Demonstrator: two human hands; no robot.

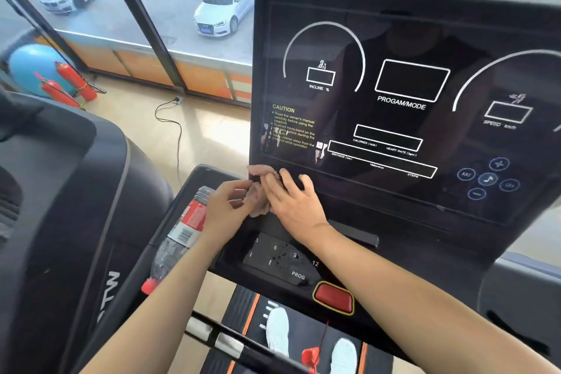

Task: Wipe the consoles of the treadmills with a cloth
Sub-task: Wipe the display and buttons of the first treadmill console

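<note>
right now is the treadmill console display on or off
Off: the console is dark, its readout boxes blank, only printed labels showing.

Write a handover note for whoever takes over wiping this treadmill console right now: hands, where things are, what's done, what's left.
Left hand: pinches the pink fluffy cloth.
Right hand: flat, pressing the cloth on the lower left corner of the black glossy treadmill console.
Clear plastic bottle with red label lies left of the number keypad.
Done: cannot tell how much is wiped.
Left: spots on that keypad; the neighbouring dark treadmill.
</note>
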